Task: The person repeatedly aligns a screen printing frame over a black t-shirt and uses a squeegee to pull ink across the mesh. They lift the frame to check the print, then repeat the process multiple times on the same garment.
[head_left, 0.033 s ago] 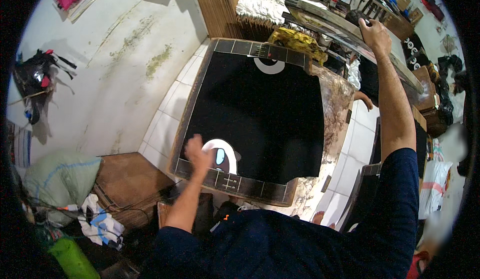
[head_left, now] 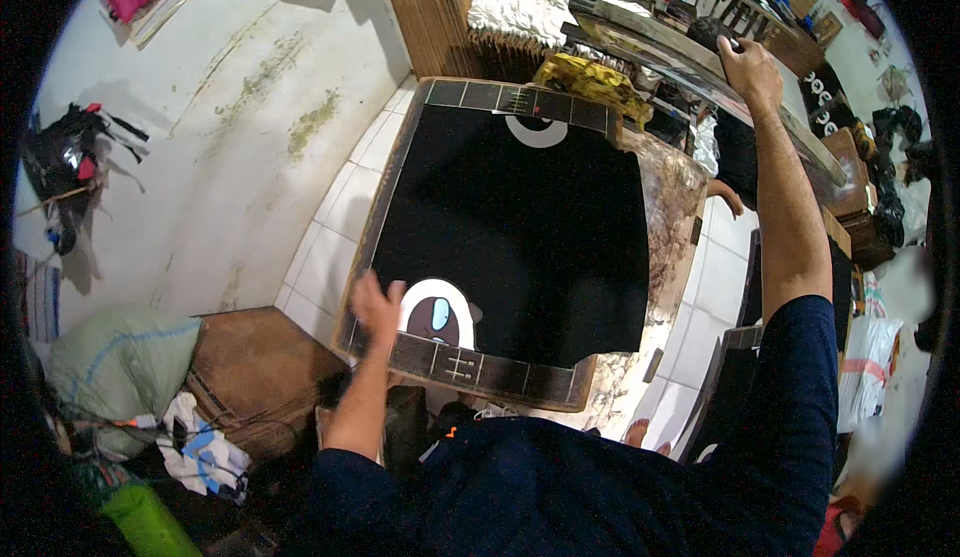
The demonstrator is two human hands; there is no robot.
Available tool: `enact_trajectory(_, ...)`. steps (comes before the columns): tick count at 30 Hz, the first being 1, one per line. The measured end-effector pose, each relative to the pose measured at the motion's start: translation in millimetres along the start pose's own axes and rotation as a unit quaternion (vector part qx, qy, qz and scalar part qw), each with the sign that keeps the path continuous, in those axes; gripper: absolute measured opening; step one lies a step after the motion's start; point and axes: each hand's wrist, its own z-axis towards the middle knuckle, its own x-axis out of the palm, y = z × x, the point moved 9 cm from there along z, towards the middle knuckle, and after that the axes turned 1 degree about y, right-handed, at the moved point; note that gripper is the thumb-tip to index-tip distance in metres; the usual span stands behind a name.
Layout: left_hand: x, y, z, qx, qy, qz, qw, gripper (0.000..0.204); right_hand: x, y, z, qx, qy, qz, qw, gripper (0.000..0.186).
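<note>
A black cloth [head_left: 510, 227] lies flat over a dark-edged board [head_left: 520, 381]. At its near edge is a white round print [head_left: 437, 309] with a blue oval inside it. A white ring-shaped print [head_left: 537, 132] shows at the far edge. Just left of the near print, my left hand [head_left: 375, 307] hovers over the board's left edge, fingers spread and holding nothing. Up at the right, my right hand [head_left: 752, 72] is closed around the upper edge of a wooden-framed screen [head_left: 690, 67], which stands tilted up beyond the cloth.
Brown-stained tabletop [head_left: 672, 227] runs along the board's right side. A yellow-stained cloth [head_left: 595, 87] hangs behind the board. Another person's foot [head_left: 727, 197] shows at the right. Brown boxes [head_left: 265, 357] and a stuffed pale green sack [head_left: 125, 367] stand at the left.
My left hand has shifted left, off the near white print, and more of that print shows. My right hand and the raised screen have stayed in place.
</note>
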Motion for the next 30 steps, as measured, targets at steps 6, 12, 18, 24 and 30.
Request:
enact_trajectory(6,85,176,45,-0.237,0.298,-0.151,0.912,0.061,4,0,-1,0.002,0.002,-0.016,1.000,0.069)
enact_trajectory(12,55,153,32,-0.298,0.239,-0.290,0.878,0.052,3,-1,4,-0.024,-0.036,-0.017,0.999,0.067)
enact_trajectory(18,70,55,-1,-0.287,0.296,-0.387,0.825,0.043,-17,5,-8,-0.016,-0.076,0.068,0.995,0.045)
enact_trajectory(24,83,35,-7,-0.244,0.328,-0.287,0.866,0.043,-28,22,-32,-0.007,-0.078,0.062,0.995,0.045)
enact_trajectory(30,62,54,-14,-0.164,0.387,-0.333,0.844,0.039,-32,20,-30,-0.028,-0.047,0.099,0.994,0.045)
